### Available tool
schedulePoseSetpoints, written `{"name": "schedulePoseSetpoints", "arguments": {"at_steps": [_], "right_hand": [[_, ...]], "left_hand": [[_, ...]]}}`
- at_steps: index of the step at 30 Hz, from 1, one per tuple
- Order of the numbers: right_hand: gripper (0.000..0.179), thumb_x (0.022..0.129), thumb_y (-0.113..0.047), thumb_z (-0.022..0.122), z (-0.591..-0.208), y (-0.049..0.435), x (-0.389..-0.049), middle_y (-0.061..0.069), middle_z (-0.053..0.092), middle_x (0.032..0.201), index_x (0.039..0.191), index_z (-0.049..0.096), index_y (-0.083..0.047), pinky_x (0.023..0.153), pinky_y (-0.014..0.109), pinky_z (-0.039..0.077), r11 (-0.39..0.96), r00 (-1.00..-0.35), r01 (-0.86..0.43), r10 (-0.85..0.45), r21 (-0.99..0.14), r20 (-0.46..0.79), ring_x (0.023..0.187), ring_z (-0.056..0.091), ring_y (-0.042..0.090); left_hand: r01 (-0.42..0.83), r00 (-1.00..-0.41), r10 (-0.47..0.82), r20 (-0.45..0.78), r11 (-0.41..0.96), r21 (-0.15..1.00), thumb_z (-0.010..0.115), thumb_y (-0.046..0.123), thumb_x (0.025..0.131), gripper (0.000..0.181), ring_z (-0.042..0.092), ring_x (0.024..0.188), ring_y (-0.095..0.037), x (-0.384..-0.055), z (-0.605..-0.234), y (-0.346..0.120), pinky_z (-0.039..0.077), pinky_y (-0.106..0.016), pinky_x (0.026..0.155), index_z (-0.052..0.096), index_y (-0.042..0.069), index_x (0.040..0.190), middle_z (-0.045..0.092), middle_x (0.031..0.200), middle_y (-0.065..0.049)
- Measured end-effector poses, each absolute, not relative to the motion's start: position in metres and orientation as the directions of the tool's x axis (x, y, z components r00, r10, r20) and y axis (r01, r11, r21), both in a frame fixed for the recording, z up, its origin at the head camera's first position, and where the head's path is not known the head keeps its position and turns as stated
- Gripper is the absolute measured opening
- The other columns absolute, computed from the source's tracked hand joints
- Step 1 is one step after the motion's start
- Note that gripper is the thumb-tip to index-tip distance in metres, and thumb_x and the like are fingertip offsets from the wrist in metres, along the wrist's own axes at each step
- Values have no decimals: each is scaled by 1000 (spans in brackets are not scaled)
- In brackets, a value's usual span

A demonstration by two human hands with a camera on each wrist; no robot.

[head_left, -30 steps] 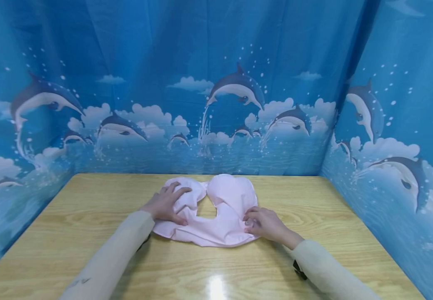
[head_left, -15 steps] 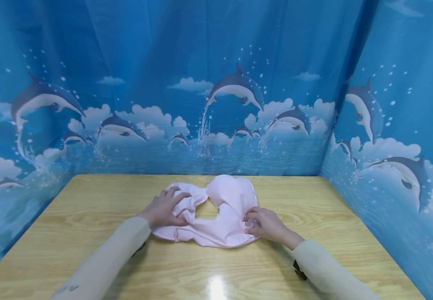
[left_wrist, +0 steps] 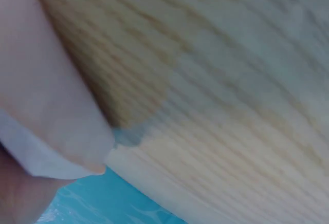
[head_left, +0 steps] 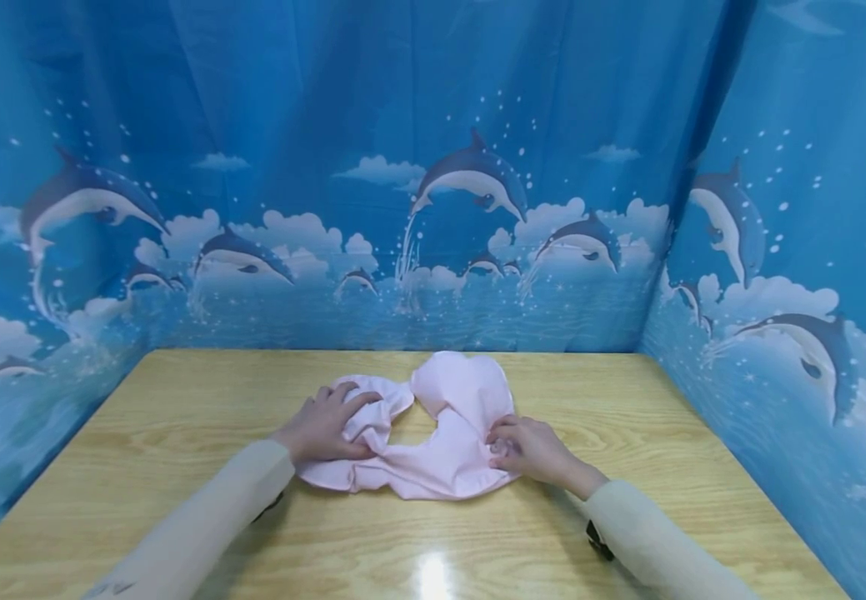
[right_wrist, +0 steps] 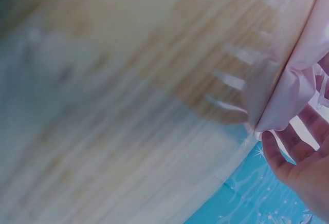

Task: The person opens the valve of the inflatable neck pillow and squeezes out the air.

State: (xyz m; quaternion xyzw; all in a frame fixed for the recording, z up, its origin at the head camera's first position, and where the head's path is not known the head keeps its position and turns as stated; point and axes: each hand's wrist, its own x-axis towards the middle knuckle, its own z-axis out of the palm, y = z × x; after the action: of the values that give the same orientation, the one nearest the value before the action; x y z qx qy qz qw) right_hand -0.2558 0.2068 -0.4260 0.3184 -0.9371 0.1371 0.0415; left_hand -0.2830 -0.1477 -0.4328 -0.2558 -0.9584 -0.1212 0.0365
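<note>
A soft pale pink U-shaped neck pillow (head_left: 448, 450) lies on the wooden table, limp and wrinkled, its two lobes pointing away from me. My left hand (head_left: 325, 423) grips the left lobe with spread, bent fingers, and fabric bunches between fingers and thumb. At the right side of the pillow, my right hand (head_left: 528, 448) pinches the fabric around a small clear piece that looks like a valve (right_wrist: 323, 91). The right wrist view has the right hand's fingers (right_wrist: 280, 160) at the pillow's edge. Pink fabric (left_wrist: 56, 80) fills the left side of the left wrist view.
The light wood-grain table (head_left: 628, 500) reaches back to a blue curtain (head_left: 312, 167) printed with dolphins, which also runs along both sides. A bright light reflection shows near the table's front.
My left hand has drawn slightly left and toward me, crumpling the left lobe and pulling the lower edge with it. The right hand has stayed in place.
</note>
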Motion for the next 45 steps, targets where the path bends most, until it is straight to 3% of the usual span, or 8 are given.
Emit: {"name": "schedulePoseSetpoints", "arguments": {"at_steps": [9,16,21,26,30,40,45], "right_hand": [[23,78,-32,70,-423,206,-254,1,63,104,96,68,-17,80,40,48,760,-798,-601,-584,-246,147,92,60,21],[24,78,-33,70,-424,206,-255,1,63,105,96,68,-18,80,40,47,763,-801,-598,-581,-246,143,93,59,21],[24,78,-33,69,-425,207,-256,2,62,106,97,68,-17,82,42,47,767,-807,-588,-575,-257,133,95,59,22],[24,78,-32,70,-425,207,-255,3,62,106,97,68,-17,83,43,47,766,-806,-590,-576,-255,135,96,59,23],[24,78,-31,70,-425,206,-255,4,63,107,97,68,-16,83,43,47,763,-802,-596,-578,-250,150,97,60,24],[25,78,-33,70,-424,206,-254,4,63,106,96,68,-15,83,44,47,757,-799,-600,-576,-257,170,96,60,25],[25,77,-33,71,-424,206,-254,3,63,106,96,68,-16,83,43,47,768,-810,-586,-566,-258,153,96,59,24]], "left_hand": [[430,-899,435,48,860,275,48,89,53,100,23,132,-43,-278,-429,-143,28,-70,93,33,37,137,24,148,-12],[426,-905,411,111,865,266,42,90,56,91,27,131,-39,-282,-434,-137,27,-64,98,40,37,130,31,144,-10],[431,-902,403,156,861,269,48,82,65,78,35,125,-35,-284,-436,-132,28,-58,100,45,33,126,41,135,-8],[447,-893,407,193,856,260,56,69,71,64,41,119,-35,-285,-437,-128,34,-56,95,49,30,122,45,130,-9],[456,-886,411,216,857,239,60,66,71,59,44,111,-38,-287,-437,-126,40,-54,83,51,31,117,46,126,-8],[487,-863,429,266,846,216,65,63,68,54,46,100,-39,-291,-442,-126,42,-49,75,52,32,110,48,117,-7],[485,-866,435,247,851,203,62,67,68,60,46,102,-38,-291,-443,-125,42,-50,75,50,34,117,47,120,-8]]}}
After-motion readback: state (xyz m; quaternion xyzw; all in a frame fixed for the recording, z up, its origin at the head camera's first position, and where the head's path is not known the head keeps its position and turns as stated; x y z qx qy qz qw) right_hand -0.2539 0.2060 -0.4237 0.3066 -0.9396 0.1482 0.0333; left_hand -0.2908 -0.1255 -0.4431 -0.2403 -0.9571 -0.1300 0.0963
